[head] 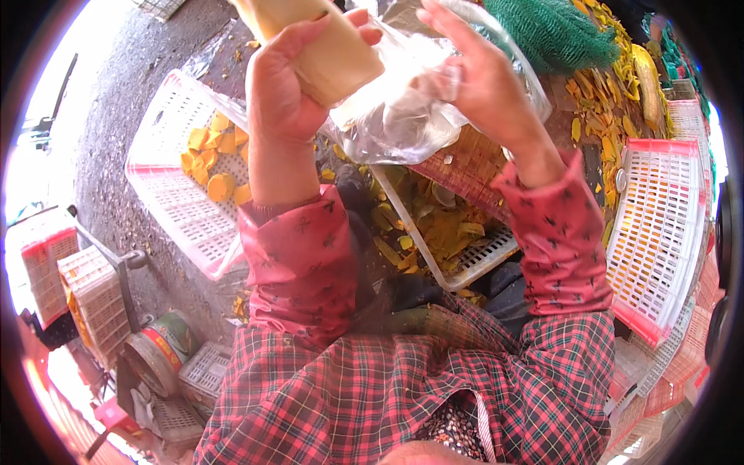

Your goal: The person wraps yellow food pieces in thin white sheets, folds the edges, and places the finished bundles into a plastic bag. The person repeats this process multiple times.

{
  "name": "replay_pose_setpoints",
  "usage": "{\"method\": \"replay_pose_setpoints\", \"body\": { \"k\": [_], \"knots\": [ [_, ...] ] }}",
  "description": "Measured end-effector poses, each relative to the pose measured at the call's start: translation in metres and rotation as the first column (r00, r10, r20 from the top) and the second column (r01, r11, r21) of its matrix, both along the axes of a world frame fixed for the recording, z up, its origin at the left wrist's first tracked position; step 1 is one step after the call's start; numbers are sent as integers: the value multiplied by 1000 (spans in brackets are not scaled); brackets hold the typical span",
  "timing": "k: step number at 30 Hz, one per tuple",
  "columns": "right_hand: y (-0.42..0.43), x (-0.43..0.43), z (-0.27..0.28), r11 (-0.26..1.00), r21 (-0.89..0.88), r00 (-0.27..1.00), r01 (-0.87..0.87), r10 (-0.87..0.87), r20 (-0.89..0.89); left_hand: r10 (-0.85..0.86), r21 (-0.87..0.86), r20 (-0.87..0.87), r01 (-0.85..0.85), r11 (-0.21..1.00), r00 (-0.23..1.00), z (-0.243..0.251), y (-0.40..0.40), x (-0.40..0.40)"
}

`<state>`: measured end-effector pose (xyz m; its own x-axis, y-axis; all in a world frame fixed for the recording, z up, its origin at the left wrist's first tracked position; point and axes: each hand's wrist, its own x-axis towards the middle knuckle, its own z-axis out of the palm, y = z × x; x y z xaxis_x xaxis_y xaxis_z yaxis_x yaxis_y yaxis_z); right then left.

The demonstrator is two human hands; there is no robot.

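Observation:
My left hand (288, 87) is closed around a long, pale cream peeled piece (334, 58), likely a vegetable, raised at the top of the view. To its right, my right hand (485, 81) has its fingers in the edge of a clear plastic bag (407, 116), its forefinger raised. The bag spreads between both hands, and bright glare hides part of it and whatever lies inside. Below the bag, a reddish wooden board (459, 168) rests across a crate (433, 256) with orange and yellow peelings (447, 232) in and around it.
A white and pink plastic crate (186, 215) at the left holds cut orange chunks (221, 187). Another perforated crate (660, 226) stands at the right. Green netting (552, 38) and scattered peelings (604, 116) lie at the upper right. A bucket (157, 349) and more crates are at the lower left.

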<state>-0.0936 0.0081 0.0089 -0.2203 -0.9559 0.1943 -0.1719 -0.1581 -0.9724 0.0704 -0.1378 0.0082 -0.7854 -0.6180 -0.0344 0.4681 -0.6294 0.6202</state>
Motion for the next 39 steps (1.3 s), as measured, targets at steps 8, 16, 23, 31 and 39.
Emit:
{"method": "replay_pose_setpoints", "body": {
  "k": [8,16,23,31,39],
  "knots": [
    [-51,0,-29,951,241,957,-194,238,-167,-46,-10,-363,45,999,931,0,11,-9],
    [-74,-44,68,878,-460,991,131,-114,65,179,-135,-331,-234,963,927,12,1,12],
    [-61,-92,91,828,-462,948,318,-283,145,236,-64,-323,-270,961,916,10,-3,8],
    [-38,-131,76,666,-507,824,547,-534,188,356,6,-251,-367,930,900,7,-3,6],
    [-37,-149,53,576,-368,650,730,-752,112,297,3,-225,-304,953,928,-1,-6,5]
  ]
}}
